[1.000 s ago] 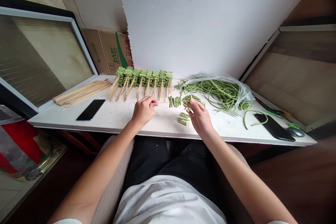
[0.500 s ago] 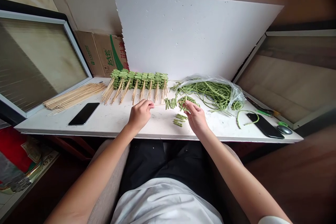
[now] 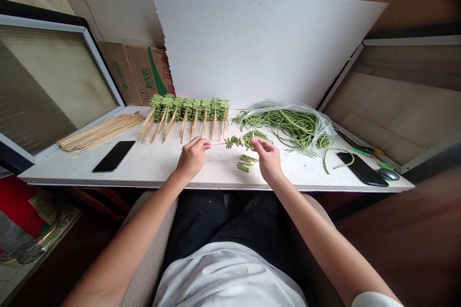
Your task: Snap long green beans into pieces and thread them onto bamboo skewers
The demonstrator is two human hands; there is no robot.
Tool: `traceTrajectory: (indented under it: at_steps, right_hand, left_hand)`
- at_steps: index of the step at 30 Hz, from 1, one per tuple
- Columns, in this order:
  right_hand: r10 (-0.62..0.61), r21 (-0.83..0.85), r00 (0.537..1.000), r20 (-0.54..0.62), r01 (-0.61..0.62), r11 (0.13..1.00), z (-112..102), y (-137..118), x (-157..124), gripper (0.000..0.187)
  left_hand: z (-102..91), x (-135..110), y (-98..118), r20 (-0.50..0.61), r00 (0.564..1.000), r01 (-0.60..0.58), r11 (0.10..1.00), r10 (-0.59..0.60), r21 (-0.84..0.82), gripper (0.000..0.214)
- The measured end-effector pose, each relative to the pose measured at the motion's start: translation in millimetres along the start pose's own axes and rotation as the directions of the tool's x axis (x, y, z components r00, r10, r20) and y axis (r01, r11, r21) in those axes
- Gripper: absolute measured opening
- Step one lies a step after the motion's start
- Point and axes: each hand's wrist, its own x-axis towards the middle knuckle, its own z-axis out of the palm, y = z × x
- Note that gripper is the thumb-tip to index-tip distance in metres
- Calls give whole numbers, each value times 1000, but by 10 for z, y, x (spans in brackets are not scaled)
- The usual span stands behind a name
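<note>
Head-worn view looked down over a long white-topped table set against a propped white foam board, with a brown cardboard box behind its left end and a framed glass pane beside it. Along the back lay a row of bamboo skewers packed with short green bean pieces, their bare points toward the person. Left of them were a loose bundle of pale bamboo skewers and a black smartphone. To the right, a clear plastic bag held long coiled green beans, and a second black smartphone lay near the front edge. The left hand was clenched in a pinch on the near end of a thin bamboo skewer, whose long axis ran roughly level to the right, with green bean pieces threaded toward its far end. That end pointed at the right hand, the nearer hand to a small heap of cut bean pieces. Its fingertips were drawn together at the heap, though whether they gripped a piece could not be told.
</note>
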Motion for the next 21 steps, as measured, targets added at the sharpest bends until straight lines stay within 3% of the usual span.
traceTrajectory:
  at_steps: [10, 15, 21]
  right_hand:
    - [136, 12, 990, -39, -136, 991, 84, 2, -67, 31]
    - [132, 18, 991, 0, -132, 991, 137, 19, -131, 28]
    - [160, -40, 984, 75, -158, 987, 77, -11, -56, 33]
  left_hand:
    - [45, -26, 23, -35, 999, -23, 1000, 23, 4, 24]
    - [68, -43, 67, -41, 997, -68, 998, 68, 5, 26]
    - [44, -17, 23, -52, 999, 7, 999, -5, 42, 22]
